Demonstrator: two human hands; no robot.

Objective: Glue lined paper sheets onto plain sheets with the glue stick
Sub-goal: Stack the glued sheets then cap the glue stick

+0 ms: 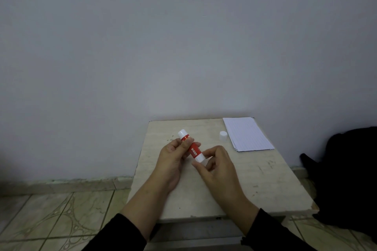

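Note:
A red and white glue stick (193, 150) is held above the small table, tilted, with its far end pointing up and left. My left hand (173, 161) grips its red middle, fingers curled round it. My right hand (216, 164) pinches the white lower end between thumb and fingers. The white cap (223, 135) stands by itself on the table, off the stick. A stack of lined paper sheets (247, 134) lies at the table's far right corner, just right of the cap.
The small beige table (265, 179) stands against a plain wall, its front edge near my forearms. A dark bag or cloth (346, 179) sits on the floor to its right. Tiled floor (51, 220) lies to the left.

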